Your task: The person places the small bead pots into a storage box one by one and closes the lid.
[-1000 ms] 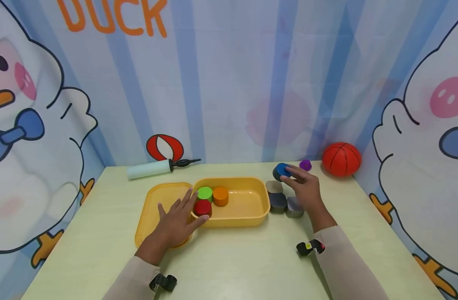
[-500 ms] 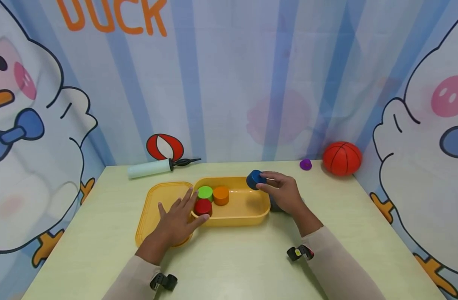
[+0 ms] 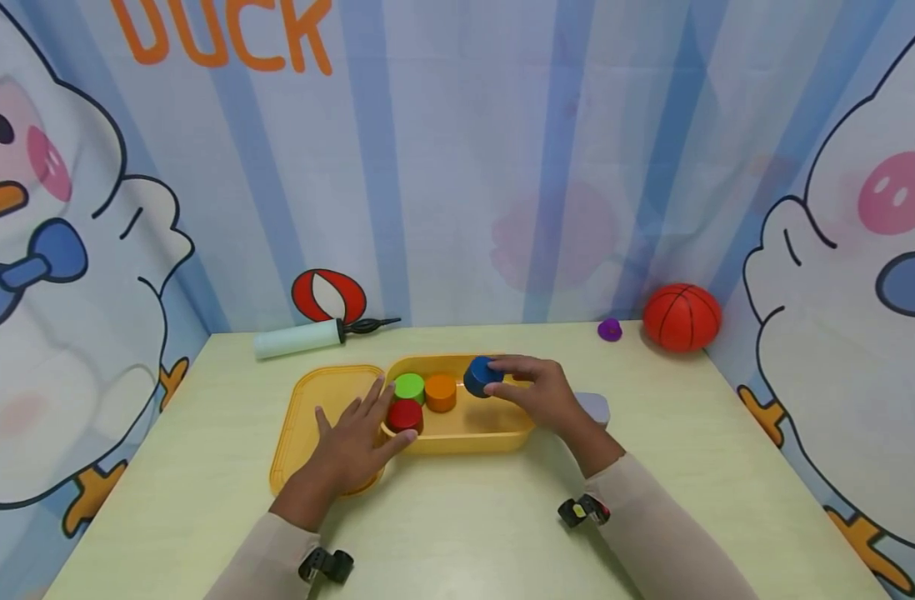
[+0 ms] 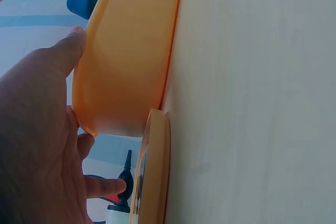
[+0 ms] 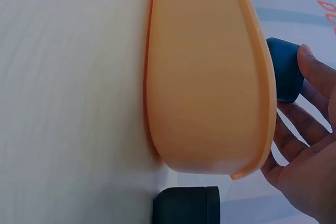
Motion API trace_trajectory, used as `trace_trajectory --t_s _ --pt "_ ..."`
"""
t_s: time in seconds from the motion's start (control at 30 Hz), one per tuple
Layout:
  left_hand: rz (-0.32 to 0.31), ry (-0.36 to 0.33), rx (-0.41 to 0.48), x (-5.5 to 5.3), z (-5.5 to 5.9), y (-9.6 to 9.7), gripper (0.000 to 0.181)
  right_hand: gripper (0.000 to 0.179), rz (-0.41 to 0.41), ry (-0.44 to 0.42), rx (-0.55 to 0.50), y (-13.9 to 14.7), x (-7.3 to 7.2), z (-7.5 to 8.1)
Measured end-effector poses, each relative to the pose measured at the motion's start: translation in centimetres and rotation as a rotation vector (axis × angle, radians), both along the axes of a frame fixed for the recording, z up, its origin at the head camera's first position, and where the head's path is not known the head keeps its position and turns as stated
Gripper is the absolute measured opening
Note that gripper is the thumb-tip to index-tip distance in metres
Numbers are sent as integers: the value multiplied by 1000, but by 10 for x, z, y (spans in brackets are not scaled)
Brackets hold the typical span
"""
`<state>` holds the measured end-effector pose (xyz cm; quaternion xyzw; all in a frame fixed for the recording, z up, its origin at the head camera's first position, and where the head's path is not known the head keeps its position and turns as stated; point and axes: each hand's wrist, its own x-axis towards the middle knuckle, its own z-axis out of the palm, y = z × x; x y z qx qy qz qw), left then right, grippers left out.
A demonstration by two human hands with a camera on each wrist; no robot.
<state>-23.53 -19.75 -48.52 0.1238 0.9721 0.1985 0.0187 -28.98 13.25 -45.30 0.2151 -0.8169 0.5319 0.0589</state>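
My right hand point(image 3: 540, 396) pinches a blue round block point(image 3: 482, 377) between thumb and fingers, at rim height over the middle of the yellow plastic box point(image 3: 457, 446). In the right wrist view, the blue block point(image 5: 285, 70) shows beyond the box wall point(image 5: 205, 77). A green block point(image 3: 408, 387), a red block point(image 3: 405, 415) and an orange block point(image 3: 441, 392) sit in the left half of the box. My left hand point(image 3: 348, 446) spreads its straight fingers over the yellow lid point(image 3: 300, 433) at the box's left end. Its thumb point(image 4: 71, 48) touches the rim.
A grey block point(image 3: 592, 407) shows behind my right wrist, and a dark block point(image 5: 186, 205) stands at the box's right end. A pale air pump point(image 3: 300, 339), a small purple object point(image 3: 610, 330) and a red ball point(image 3: 682, 317) lie along the table's back edge, near the curtain.
My right hand has carried the blue block leftward from beside the grey blocks to over the box, lowering it somewhat. My left hand has stayed in place.
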Motion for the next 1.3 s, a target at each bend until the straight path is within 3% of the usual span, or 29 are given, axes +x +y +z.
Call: trace_trajectory --t_s 0.2,0.6,0.87,1.3 --pt "-1 7 4 0 0 0 97 36 5 25 94 -7 0 -2" --pt "-9 7 13 2 -1 -1 95 36 96 -100 196 -29 3 0" --pt "-2 6 3 1 -2 -1 96 37 101 -145 307 -40 0 -1" --pt "-10 7 13 0 -1 -1 96 33 150 -170 348 -50 -1 -7"
